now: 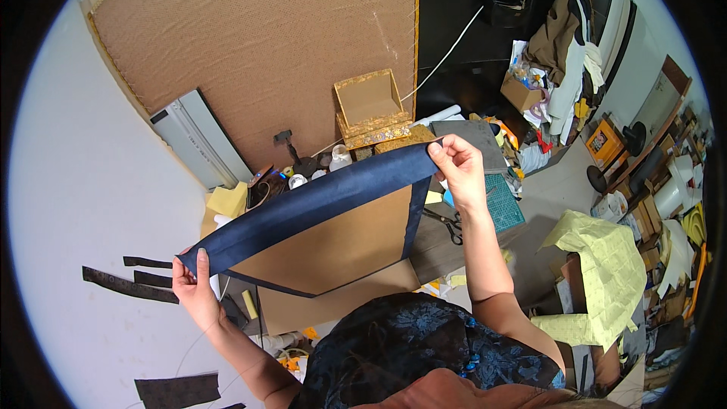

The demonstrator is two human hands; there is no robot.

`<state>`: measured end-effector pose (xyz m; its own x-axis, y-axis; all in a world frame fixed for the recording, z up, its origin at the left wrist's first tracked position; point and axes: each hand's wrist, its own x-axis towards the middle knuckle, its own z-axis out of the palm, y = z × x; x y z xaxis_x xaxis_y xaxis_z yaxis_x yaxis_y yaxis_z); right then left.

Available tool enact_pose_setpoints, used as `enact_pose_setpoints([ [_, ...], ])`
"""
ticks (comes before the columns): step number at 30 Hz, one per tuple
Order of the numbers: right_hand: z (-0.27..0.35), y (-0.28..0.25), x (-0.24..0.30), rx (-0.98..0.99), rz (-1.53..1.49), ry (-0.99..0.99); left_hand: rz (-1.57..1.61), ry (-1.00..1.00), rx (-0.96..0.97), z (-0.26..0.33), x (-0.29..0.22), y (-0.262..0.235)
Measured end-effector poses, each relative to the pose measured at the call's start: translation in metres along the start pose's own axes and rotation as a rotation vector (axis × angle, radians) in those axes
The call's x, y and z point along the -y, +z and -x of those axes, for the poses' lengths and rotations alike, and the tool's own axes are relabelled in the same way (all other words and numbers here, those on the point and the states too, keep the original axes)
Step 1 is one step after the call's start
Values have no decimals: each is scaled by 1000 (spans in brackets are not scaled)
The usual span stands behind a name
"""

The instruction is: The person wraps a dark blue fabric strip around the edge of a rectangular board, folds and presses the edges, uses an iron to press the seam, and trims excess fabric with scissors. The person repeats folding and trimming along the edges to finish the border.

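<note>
A brown board panel [337, 238] edged with dark navy fabric [326, 195] is held up in front of me, tilted, its left side lower than its right. My left hand [198, 288] pinches the fabric at the left corner, thumb on top. At the far right corner, my right hand [459, 170] grips the fabric between thumb and fingers. The wide navy band runs along the far edge between both hands, with narrower navy strips on the other sides. Beneath the panel lies a plain brown sheet [348, 299], partly hidden.
Black-handled scissors [453, 229] and a green cutting mat [503, 204] lie right of the panel. Behind it stand an open yellow patterned box [367, 102], a white jar [340, 157] and a hammer [285, 140]. Crumpled yellow paper [606, 273] sits at right. Dark strips mark the white left surface.
</note>
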<state>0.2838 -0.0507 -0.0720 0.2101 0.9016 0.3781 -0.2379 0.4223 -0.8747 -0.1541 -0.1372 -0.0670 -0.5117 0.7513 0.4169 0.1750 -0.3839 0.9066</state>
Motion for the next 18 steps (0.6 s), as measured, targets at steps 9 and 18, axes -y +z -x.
enact_pose_setpoints([
  [9,5,4,15,-75,49,-269,64,-70,-30,0,3,-13],
  [18,3,1,7,-91,108,-177,82,-73,-5,-5,12,-19],
])
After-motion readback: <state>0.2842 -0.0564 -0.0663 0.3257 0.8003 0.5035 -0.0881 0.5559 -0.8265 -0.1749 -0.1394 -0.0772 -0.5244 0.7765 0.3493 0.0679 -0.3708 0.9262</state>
